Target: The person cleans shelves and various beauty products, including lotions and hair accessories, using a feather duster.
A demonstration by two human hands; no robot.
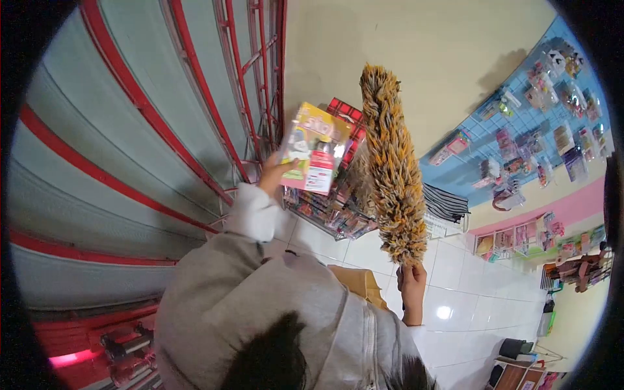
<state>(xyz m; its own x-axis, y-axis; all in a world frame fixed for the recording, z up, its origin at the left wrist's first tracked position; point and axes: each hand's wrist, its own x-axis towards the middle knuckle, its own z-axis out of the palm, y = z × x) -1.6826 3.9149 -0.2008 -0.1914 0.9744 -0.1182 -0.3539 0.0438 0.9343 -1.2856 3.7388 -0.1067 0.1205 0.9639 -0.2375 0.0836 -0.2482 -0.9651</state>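
Note:
My left hand point(275, 174) grips the lower left edge of a thin, colourful booklet or pack point(315, 146), yellow and pink with a white panel. Its print is too blurred to read. In my right hand point(411, 286) is the lower end of a feather duster point(393, 162), its brown, orange and cream plumes pointing upward. The fist closes around it just below the feathers. Behind the booklet, a red plaid item point(348, 117) shows in part, above a rack of small packaged goods point(335, 218).
Red metal bars point(146, 97) over grey panels run along the left. A blue wire grid point(455, 159) with hanging packets is on the right wall, and a white shelf rack point(513, 244) stands below. White floor tiles point(455, 273) lie underneath.

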